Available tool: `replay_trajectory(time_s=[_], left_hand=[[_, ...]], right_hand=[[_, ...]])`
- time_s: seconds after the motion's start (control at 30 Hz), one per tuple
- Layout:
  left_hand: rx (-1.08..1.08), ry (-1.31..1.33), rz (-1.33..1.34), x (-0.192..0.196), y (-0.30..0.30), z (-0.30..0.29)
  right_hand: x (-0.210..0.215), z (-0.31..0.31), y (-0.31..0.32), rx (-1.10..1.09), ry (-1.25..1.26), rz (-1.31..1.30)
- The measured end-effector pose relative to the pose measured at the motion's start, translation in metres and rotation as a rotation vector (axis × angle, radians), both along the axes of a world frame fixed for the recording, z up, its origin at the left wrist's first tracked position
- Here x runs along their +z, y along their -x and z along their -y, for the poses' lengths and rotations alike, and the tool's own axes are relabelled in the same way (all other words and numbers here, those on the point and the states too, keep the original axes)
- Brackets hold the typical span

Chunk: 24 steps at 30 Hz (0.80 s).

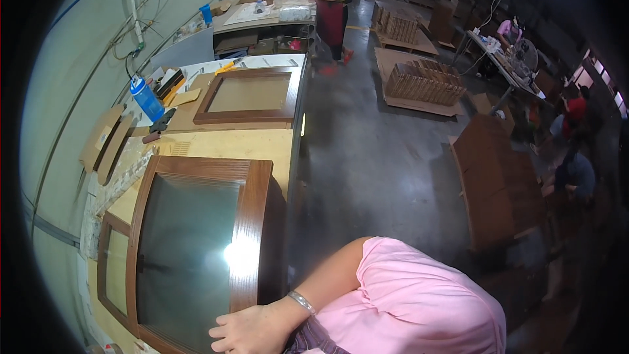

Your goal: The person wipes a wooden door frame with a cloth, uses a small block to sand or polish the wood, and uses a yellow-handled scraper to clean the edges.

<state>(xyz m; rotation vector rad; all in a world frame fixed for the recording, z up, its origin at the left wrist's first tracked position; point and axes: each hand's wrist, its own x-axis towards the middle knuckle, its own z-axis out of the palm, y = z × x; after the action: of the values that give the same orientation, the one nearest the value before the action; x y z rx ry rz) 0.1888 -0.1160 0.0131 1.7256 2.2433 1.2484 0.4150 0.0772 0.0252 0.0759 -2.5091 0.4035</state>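
My right hand (255, 331) rests at the near right edge of a brown wood-framed glass panel (252, 183) on the bench. Its fingers are stretched out and slightly apart, over the frame and the glass edge, holding nothing that shows. A bangle circles the wrist, and the sleeve is pink. The panel has a deep, dark right side, like a cabinet front, and light glares off its right rail. Partly behind it on the left lies a smaller wood-framed panel (103, 269). Farther up the bench lies another wooden frame (246, 118) with a pale centre. My left hand is out of sight.
A blue bottle (147, 99) and some tools stand near the wall. Along the bench's right edge runs the grey floor (354, 157). Brown stacked panels (498, 183) and bundled boards (426, 83) stand right. A person in a red apron (331, 23) stands at the farther bench.
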Motion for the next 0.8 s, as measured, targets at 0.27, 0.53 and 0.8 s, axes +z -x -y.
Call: replay_trajectory(time_s=[0.27,0.53,0.8], left_hand=[[0.114,0.051,0.018,-0.003,0.011,-0.017],[0.292,0.131,-0.002,-0.01,0.046,-0.032],[0.324,0.09,0.017,0.082,-0.023,-0.068]], right_hand=[[-0.002,0.001,-0.003,-0.014,0.001,-0.05],[-0.022,0.004,0.006,-0.023,0.018,-0.042],[-0.01,-0.015,-0.011,0.156,0.154,-0.143]])
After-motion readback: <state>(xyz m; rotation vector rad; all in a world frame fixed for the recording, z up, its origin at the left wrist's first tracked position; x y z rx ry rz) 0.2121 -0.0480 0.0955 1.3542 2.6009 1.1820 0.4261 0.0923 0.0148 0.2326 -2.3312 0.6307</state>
